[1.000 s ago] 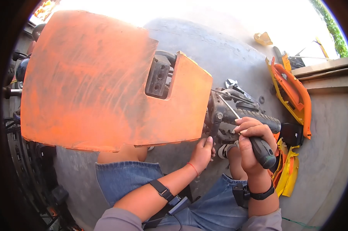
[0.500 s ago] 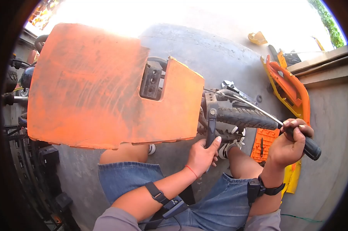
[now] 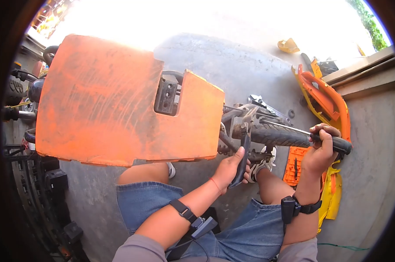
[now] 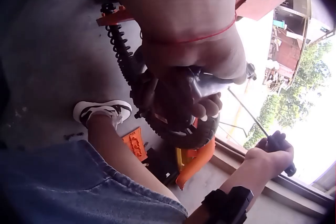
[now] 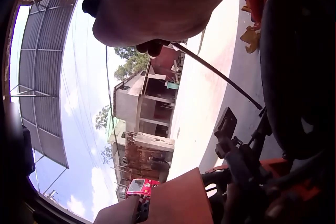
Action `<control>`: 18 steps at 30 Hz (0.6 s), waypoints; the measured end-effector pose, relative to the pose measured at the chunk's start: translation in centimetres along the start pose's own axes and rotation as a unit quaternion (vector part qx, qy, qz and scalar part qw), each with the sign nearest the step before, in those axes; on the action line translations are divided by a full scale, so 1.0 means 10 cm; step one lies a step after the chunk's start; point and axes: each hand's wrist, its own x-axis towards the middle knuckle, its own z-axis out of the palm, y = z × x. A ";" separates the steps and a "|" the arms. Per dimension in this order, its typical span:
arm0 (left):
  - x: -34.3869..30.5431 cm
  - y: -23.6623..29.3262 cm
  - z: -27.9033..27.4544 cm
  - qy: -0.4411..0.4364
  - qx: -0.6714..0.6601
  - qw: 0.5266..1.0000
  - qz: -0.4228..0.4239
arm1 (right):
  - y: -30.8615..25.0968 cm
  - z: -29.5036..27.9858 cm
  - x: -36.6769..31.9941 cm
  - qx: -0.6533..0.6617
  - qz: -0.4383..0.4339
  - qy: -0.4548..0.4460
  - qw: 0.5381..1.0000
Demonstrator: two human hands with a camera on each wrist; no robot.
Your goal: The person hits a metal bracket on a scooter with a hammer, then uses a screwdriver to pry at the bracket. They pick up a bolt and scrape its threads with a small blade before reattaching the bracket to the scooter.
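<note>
In the head view my left hand grips a long black handle below a metal bracket, beside the right end of a scuffed orange panel. Whether the handle is a tool or a hinged part, I cannot tell. My right hand holds a screwdriver by its black grip. Its long metal shaft points left over the tyre; contact at the tip is unclear. The left wrist view shows the same screwdriver in the right hand. In the right wrist view, the shaft reaches toward dark metal parts.
An adjustable wrench lies on the floor beyond the tyre. Orange and yellow panels lie at the right, with an orange grid piece near the foot. Dark frames stand at the left.
The right hand has drawn the screwdriver away to the right, then moved slightly back left. The black handle in the left hand now extends lower, toward the person.
</note>
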 end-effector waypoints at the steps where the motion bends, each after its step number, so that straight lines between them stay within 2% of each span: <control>1: 0.03 0.01 -0.01 -0.003 0.019 1.000 0.011 | 0.01 0.01 0.01 -0.003 0.001 -0.004 1.000; 4: -0.02 -0.04 0.13 -0.036 0.019 0.999 -0.009 | 0.01 0.00 0.04 -0.004 0.009 -0.002 1.000; 6: -0.05 -0.03 0.15 -0.060 0.028 0.998 0.003 | 0.01 0.00 0.06 0.003 0.016 0.014 1.000; 8: -0.04 -0.03 0.12 -0.108 0.100 0.988 0.046 | 0.00 -0.02 0.06 -0.002 0.005 0.017 1.000; 10: 0.00 -0.04 0.08 -0.114 0.086 0.988 0.054 | 0.01 -0.04 0.05 -0.005 0.008 0.008 1.000; 12: 0.04 -0.02 0.07 -0.025 -0.018 1.000 0.001 | 0.02 -0.05 0.06 -0.008 0.009 -0.001 1.000; 13: 0.08 -0.03 0.00 0.002 -0.070 0.998 0.002 | 0.02 -0.06 0.06 -0.009 0.013 -0.014 1.000; 14: 0.11 -0.07 -0.02 0.001 -0.067 0.998 0.002 | 0.03 -0.06 0.05 -0.010 0.017 -0.026 0.999; 16: 0.12 -0.13 0.03 -0.001 0.023 0.999 0.029 | 0.03 -0.09 0.05 -0.012 0.009 -0.030 0.999; 18: 0.07 -0.13 0.09 -0.021 0.003 0.999 0.025 | 0.00 -0.13 0.04 -0.003 -0.005 -0.021 1.000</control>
